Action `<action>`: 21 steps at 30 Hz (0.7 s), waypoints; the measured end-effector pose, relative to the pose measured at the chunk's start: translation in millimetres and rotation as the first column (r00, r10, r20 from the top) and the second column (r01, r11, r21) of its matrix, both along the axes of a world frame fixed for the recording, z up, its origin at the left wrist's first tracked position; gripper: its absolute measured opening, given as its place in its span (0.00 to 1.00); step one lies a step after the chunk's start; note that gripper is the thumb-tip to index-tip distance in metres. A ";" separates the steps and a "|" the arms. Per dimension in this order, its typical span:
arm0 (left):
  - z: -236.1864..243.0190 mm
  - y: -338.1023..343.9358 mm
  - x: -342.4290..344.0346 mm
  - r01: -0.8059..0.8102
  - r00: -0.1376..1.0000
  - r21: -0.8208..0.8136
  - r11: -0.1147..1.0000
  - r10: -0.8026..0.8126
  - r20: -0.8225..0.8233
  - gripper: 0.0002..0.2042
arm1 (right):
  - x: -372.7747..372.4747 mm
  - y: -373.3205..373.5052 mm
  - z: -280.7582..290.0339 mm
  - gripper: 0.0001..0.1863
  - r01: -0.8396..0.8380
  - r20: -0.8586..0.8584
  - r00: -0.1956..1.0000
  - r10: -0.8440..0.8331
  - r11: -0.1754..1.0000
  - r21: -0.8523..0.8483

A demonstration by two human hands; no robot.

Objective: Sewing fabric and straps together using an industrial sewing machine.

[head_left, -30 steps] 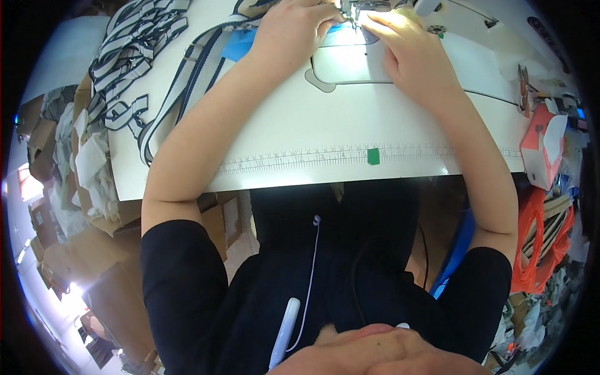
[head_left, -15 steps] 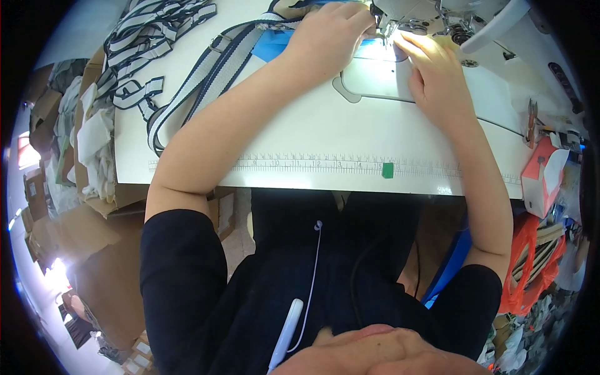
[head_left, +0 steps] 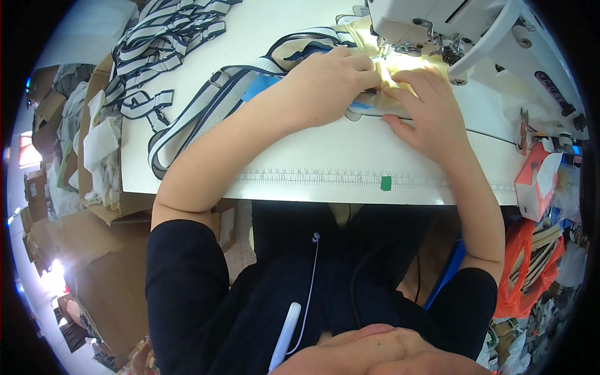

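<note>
A white sewing machine (head_left: 431, 25) stands at the far right of the table, its lamp lighting pale yellow fabric (head_left: 359, 34) below the needle. My left hand (head_left: 334, 87) is just left of the needle, fingers curled together on the fabric's edge. Blue cloth (head_left: 259, 86) shows from under my left wrist. A white strap with dark edges (head_left: 212, 94) runs from this work to the left, with a metal slider on it. My right hand (head_left: 431, 112) lies right of the needle, fingertips on the fabric, thumb held apart. The fabric between both hands is partly hidden and overexposed.
A heap of similar striped straps (head_left: 156, 47) lies at the table's far left. A printed ruler strip (head_left: 300, 177) with a green mark (head_left: 386, 183) follows the front edge. Snips (head_left: 524, 128), a red tissue box (head_left: 536, 181) and a red bag (head_left: 525, 269) are at right; cardboard boxes (head_left: 106, 281) stand left.
Both hands have come nearer to me, and the yellow fabric now shows clearly around the needle. My right fingers have bent over the fabric. The whole view has shifted slightly.
</note>
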State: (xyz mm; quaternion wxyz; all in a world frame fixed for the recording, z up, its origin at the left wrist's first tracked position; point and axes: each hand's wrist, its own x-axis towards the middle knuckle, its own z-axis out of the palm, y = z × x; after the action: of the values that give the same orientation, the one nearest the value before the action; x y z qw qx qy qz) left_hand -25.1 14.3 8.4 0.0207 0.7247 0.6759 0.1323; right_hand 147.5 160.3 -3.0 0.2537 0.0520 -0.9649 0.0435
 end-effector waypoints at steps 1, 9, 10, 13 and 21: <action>-0.8 -0.3 1.8 0.001 1.000 0.017 1.000 -0.001 -0.024 0.14 | 0.8 0.4 -0.9 0.18 0.001 0.000 1.000 -0.001 1.000 0.004; 2.5 -0.4 5.4 -0.048 0.997 -0.054 0.997 0.045 -0.061 0.16 | 11.0 0.6 4.9 0.19 0.242 0.223 0.947 -0.233 0.970 -0.012; 2.1 -0.5 4.6 -0.045 0.997 -0.050 0.998 0.041 -0.069 0.17 | 10.5 0.6 4.0 0.19 0.247 0.223 0.945 -0.238 0.969 -0.012; -1.0 0.3 4.6 -0.043 0.996 -0.038 0.998 0.040 -0.076 0.18 | 5.0 2.9 -3.3 0.21 0.137 0.079 0.988 -0.130 0.987 -0.087; -0.7 4.7 3.1 -0.091 0.996 -0.025 0.996 0.091 -0.008 0.17 | 6.0 9.4 -6.7 0.21 0.115 0.137 0.986 -0.098 0.986 -0.123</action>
State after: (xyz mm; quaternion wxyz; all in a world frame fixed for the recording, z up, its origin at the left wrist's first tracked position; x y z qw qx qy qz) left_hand -21.9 19.0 7.7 0.0216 0.6932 0.7100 0.1221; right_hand 153.6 169.6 -9.7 0.1950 -0.0196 -0.9759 0.0962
